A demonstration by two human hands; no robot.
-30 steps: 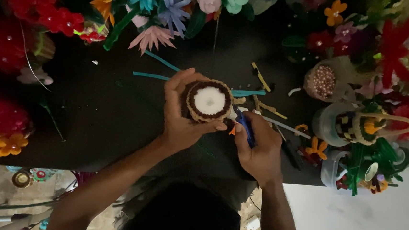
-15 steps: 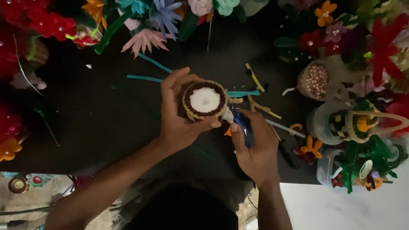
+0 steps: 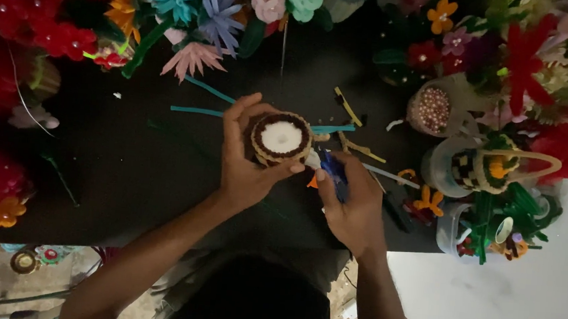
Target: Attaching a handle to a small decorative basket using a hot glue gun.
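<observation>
Above a dark surface [image 3: 137, 169] ringed with handmade flowers, the left hand [image 3: 247, 157] grips a small round brown-rimmed basket [image 3: 281, 138] tilted mouth-up for access, while the right hand [image 3: 354, 201], closed around a blue tool [image 3: 332, 169], works at its edge beside teal stems [image 3: 197, 111].

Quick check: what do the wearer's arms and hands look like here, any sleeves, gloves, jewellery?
Both forearms are bare as far as the frame shows, with no sleeves in view. The left hand and right hand wear no gloves. No watch, bracelet or ring is visible, though the dim light hides fine detail. Nails look short.
</observation>
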